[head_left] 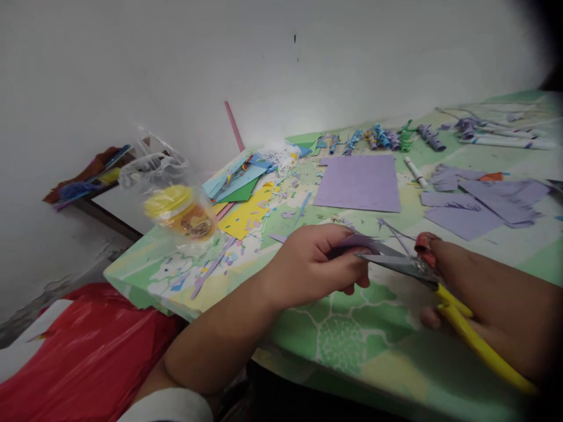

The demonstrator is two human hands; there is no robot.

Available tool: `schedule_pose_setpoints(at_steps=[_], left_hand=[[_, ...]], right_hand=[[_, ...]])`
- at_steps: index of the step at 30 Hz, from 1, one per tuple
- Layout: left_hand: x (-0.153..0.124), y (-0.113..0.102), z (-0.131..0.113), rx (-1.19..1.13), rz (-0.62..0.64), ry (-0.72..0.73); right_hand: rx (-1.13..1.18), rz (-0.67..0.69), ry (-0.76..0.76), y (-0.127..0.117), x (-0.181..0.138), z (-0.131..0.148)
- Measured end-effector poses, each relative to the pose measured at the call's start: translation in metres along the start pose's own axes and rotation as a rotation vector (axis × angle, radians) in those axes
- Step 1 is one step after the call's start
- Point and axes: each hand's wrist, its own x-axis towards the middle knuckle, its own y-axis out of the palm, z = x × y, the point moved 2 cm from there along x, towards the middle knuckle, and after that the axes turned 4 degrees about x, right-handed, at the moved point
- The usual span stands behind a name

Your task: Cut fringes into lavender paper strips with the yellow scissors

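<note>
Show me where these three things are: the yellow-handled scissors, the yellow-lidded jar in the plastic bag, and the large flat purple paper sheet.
yellow-handled scissors point(398, 262), head view, on the metal blades.
yellow-lidded jar point(168, 200), head view, on the lid.
large flat purple paper sheet point(358, 183), head view, on the sheet's middle.

I saw my left hand left of the scissors, with my right hand on their handles. Behind them a paper sheet lay on the table; a jar stood far left.
</note>
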Motion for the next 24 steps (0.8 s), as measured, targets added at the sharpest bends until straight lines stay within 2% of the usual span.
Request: schedule_pose_setpoints(at_steps=[3, 8, 12, 17, 24], left_hand=[[0.0006, 0.0010, 0.0009, 0.040, -0.009, 0.055], [0.0009, 0.0032, 0.0001, 0.114, 0.040, 0.098], [0.0012, 0.0034, -0.0025, 0.122, 0.054, 0.119], [0.0013, 0.0027, -0.0023, 0.102, 0.058, 0.099], [-0.0011, 0.0053, 0.0013, -0.107, 0.085, -0.015]], right_hand=[[-0.049, -0.019, -0.014, 0.0035, -0.0017, -0.0006], [-0.119, -0.134, -0.156, 0.0062, -0.0005, 0.0038], [-0.168, -0.167, -0.185, 0.0047, 0.0001, 0.0076], [-0.189, -0.176, -0.194, 0.0026, -0.0004, 0.0081], [-0.164, -0.151, -0.165, 0.0044, 0.0022, 0.0081]])
